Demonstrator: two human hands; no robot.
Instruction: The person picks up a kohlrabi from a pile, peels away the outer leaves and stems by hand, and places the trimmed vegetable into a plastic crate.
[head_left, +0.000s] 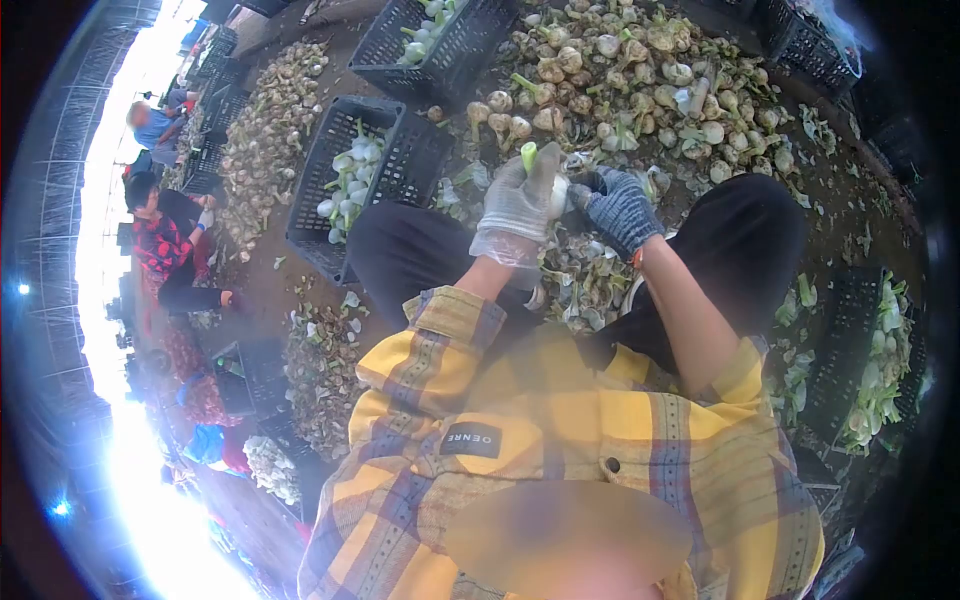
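My left hand (517, 200), in a pale glove with clear plastic over it, is wrapped round a garlic bulb (557, 197). The bulb's cut green stem (528, 155) sticks up past the thumb. Close against the bulb's right side is my right hand (622, 212) in a grey knitted glove, its fingers curled. A small dark, greyish thing shows at its fingertips, too unclear to name. Loose peelings (580, 280) lie on the ground below both hands, between my knees.
A big heap of unpeeled bulbs (650, 90) spreads ahead. Black crates of white bulbs stand to the left (400, 165) and ahead (480, 50). At right is a crate (845, 350) beside leafy scraps (885, 370). Other people (165, 235) sit far left.
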